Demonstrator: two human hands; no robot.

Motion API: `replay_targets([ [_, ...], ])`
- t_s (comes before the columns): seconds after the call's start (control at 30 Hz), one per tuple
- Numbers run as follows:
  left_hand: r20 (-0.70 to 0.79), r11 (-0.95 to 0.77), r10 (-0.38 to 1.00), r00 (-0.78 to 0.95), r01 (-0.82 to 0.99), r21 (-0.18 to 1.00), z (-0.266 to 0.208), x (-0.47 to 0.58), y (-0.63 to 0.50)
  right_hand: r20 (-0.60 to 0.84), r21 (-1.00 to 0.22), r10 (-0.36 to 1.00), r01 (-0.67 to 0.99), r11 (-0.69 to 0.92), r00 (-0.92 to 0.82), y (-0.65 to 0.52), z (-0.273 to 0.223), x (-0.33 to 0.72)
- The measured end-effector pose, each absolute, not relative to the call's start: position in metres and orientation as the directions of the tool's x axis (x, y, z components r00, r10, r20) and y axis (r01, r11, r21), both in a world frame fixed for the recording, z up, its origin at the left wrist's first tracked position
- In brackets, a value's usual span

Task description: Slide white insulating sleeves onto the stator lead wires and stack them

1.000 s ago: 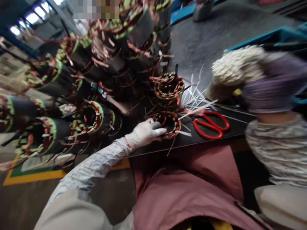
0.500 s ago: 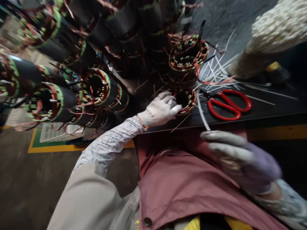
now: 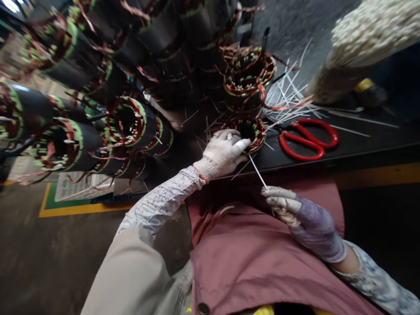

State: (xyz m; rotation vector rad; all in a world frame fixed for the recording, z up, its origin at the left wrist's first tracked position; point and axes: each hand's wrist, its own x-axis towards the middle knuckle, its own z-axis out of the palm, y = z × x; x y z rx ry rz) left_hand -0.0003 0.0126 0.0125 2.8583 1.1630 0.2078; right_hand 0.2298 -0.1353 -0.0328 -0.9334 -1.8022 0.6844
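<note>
A motor stator [image 3: 259, 138] with red windings and a dark round bore stands at the bench's front edge. My left hand [image 3: 225, 151], in a white glove, grips its near-left rim, the thumb lying over the edge of the bore. Below and to the right, my right hand [image 3: 292, 205] wears a white and purple glove. Its fingers are pinched on the end of a thin white cord [image 3: 257, 171], which runs up taut to the stator's near side. Where the cord meets the winding is too small to make out.
Red-handled scissors [image 3: 308, 139] lie right of the stator. Behind them are loose white cords [image 3: 285, 94] and a thick cord bundle [image 3: 367, 48]. Another stator [image 3: 249, 78] stands just behind. Several stacked stators [image 3: 72, 144] fill the left side.
My right hand has moved left, and the cord, curved before, now stretches straight to the stator's near side. My left hand stays on the stator; the whole view has shifted slightly.
</note>
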Motion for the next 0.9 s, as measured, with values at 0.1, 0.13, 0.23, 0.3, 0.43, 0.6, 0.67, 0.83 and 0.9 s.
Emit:
replay_targets([
  [0.1, 0.123, -0.714, 0.7, 0.704, 0.694, 0.092, 0.01, 0.0, 0.013, 0.502, -0.776, 0.831, 0.299, 0.555, -0.241, -0.128, -0.033, 0.22],
  [0.13, 0.129, -0.709, 0.705, 0.698, 0.7, 0.089, 0.01, 0.0, 0.013, 0.514, -0.773, 0.828, 0.297, 0.561, -0.226, -0.125, -0.032, 0.217],
  [0.23, 0.139, -0.694, 0.719, 0.681, 0.716, 0.081, 0.01, -0.001, 0.013, 0.548, -0.777, 0.821, 0.268, 0.57, -0.159, -0.119, -0.026, 0.212],
  [0.3, 0.134, -0.7, 0.713, 0.688, 0.709, 0.082, 0.011, -0.001, 0.013, 0.544, -0.787, 0.828, 0.258, 0.56, -0.137, -0.12, -0.02, 0.213],
  [0.43, 0.127, -0.712, 0.701, 0.701, 0.697, 0.085, 0.011, 0.0, 0.014, 0.515, -0.802, 0.847, 0.274, 0.531, -0.133, -0.129, -0.015, 0.216],
  [0.6, 0.148, -0.701, 0.711, 0.687, 0.71, 0.068, 0.01, 0.003, 0.013, 0.589, -0.75, 0.799, 0.285, 0.597, -0.124, -0.129, -0.018, 0.207],
  [0.67, 0.146, -0.698, 0.714, 0.685, 0.713, 0.068, 0.01, 0.003, 0.013, 0.597, -0.729, 0.791, 0.321, 0.604, -0.132, -0.128, -0.021, 0.204],
  [0.83, 0.124, -0.695, 0.717, 0.686, 0.716, 0.058, 0.012, 0.004, 0.013, 0.553, -0.758, 0.826, 0.347, 0.553, -0.108, -0.136, -0.025, 0.21],
  [0.9, 0.112, -0.696, 0.716, 0.689, 0.716, 0.047, 0.013, 0.004, 0.013, 0.526, -0.784, 0.845, 0.333, 0.525, -0.095, -0.142, -0.024, 0.216],
])
